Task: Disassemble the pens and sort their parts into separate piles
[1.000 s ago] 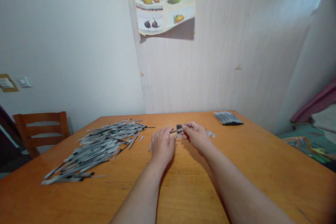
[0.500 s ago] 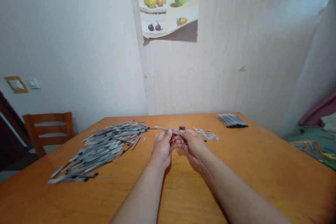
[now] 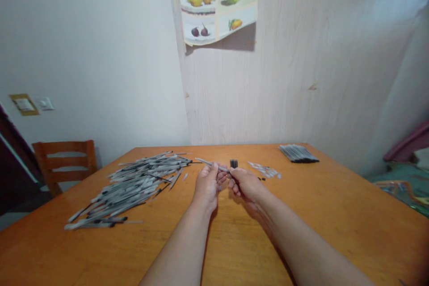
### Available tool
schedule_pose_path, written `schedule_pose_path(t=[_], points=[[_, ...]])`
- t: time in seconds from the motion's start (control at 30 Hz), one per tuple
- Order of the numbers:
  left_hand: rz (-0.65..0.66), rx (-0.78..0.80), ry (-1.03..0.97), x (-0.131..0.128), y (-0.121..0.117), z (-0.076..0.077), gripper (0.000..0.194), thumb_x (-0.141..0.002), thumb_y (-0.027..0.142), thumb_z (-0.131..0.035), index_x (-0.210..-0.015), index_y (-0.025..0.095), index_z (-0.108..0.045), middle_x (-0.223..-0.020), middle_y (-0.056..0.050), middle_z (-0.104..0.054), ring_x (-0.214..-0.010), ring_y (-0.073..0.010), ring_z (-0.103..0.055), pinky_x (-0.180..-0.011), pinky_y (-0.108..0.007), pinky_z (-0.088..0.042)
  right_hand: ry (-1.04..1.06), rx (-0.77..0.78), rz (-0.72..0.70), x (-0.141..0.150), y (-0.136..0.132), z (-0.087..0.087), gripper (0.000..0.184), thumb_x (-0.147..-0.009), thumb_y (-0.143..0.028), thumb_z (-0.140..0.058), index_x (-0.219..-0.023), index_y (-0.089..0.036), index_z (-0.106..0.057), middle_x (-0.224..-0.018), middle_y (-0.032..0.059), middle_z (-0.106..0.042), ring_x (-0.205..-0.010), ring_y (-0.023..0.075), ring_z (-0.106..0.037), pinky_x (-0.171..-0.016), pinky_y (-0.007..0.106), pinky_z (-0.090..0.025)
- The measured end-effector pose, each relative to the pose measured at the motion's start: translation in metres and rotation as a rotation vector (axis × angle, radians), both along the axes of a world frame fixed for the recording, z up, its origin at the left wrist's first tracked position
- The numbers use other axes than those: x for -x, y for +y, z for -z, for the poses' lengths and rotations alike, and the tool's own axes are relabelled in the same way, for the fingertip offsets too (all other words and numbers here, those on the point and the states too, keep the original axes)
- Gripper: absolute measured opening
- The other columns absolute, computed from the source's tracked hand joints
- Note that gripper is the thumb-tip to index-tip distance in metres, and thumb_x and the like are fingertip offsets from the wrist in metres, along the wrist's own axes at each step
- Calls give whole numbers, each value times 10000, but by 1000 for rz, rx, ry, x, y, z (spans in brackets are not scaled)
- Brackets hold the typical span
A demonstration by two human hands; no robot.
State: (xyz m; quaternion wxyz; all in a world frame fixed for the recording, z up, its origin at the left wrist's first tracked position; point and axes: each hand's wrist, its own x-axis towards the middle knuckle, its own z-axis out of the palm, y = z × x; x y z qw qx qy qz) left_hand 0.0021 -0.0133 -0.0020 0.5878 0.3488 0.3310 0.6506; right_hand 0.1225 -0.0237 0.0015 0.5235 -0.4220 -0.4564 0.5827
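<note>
Both hands meet above the middle of the orange wooden table [image 3: 335,214]. My left hand [image 3: 207,185] is closed around a thin grey pen-like stick [image 3: 205,162] that points up and to the left. My right hand [image 3: 246,184] pinches the stick's near end, fingers curled. Just behind the hands a small dark block of tiny parts [image 3: 233,163] stands on the table. To the left lies a big loose pile of grey and black sticks [image 3: 134,183].
A neat stack of dark sticks [image 3: 297,153] lies at the table's far right corner. Small clear scraps [image 3: 264,170] are scattered right of the hands. A wooden chair [image 3: 65,161] stands at the left. A fruit poster [image 3: 219,9] hangs on the wall.
The hands have lifted the stick off the table and drawn it slightly nearer to me; it now points up-left from the left hand. The view has shifted a little to the left.
</note>
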Motion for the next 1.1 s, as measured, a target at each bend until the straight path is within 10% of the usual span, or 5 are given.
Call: schedule_pose_path(t=[0.8, 1.1], points=[[-84, 8, -3, 0, 1, 1, 326, -787, 424, -728, -826, 161, -538, -835, -73, -707, -645, -105, -645, -627, -213, -505, 33, -31, -44, 0, 1, 5, 120, -824, -239, -655, -796, -162, -567, -650, -6, -655, -442, 44, -506, -397, 129, -366], [-85, -3, -5, 1, 3, 5, 349, -770, 455, -736, -825, 167, -546, -830, -66, -700, -655, -107, -639, -630, -213, -496, 60, 31, -88, 1, 2, 11, 328, -956, -378, -479, -793, -128, -616, -630, 55, -670, -396, 53, -494, -340, 138, -304]])
